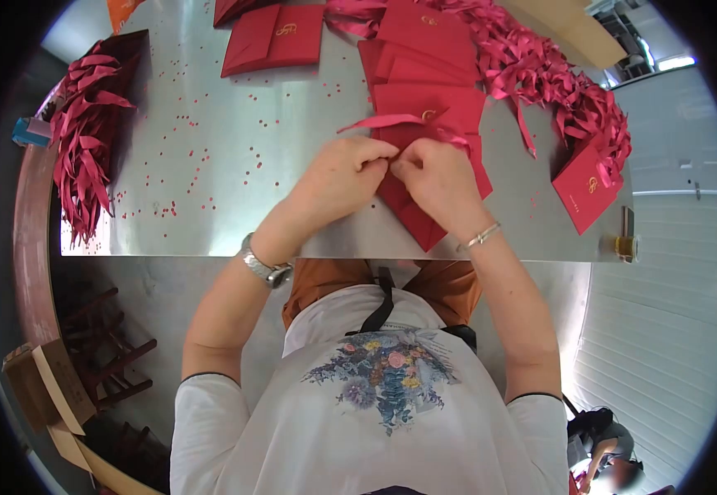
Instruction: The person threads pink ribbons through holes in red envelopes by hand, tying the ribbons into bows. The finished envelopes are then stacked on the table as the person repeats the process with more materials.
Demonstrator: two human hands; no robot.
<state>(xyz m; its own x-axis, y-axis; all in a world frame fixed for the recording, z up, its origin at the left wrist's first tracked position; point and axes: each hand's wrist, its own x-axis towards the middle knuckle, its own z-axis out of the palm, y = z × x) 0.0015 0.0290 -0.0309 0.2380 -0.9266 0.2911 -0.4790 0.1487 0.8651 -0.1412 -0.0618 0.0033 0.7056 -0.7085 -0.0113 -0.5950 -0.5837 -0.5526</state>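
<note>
Several red paper bags [428, 41] with gold print lie overlapped in a column on the metal table. At the near end of that column, my left hand [346, 177] is closed, its thumb and fingers pinched together at the edge of a red bag. Close beside it on the right, my right hand [437, 177] is also pinched, over the same bag. What lies between the fingertips of each hand is too small to make out. Just beyond the fingers, a pink-red ribbon [387, 121] stretches across the bags.
Ribboned bags [573, 103] heap along the table's right side, with one red bag [587, 188] near the corner. Another ribbon bundle [86, 148] hangs at the left edge. Red bags [296, 37] lie at the back. Small red dots are scattered over the metal table [210, 239].
</note>
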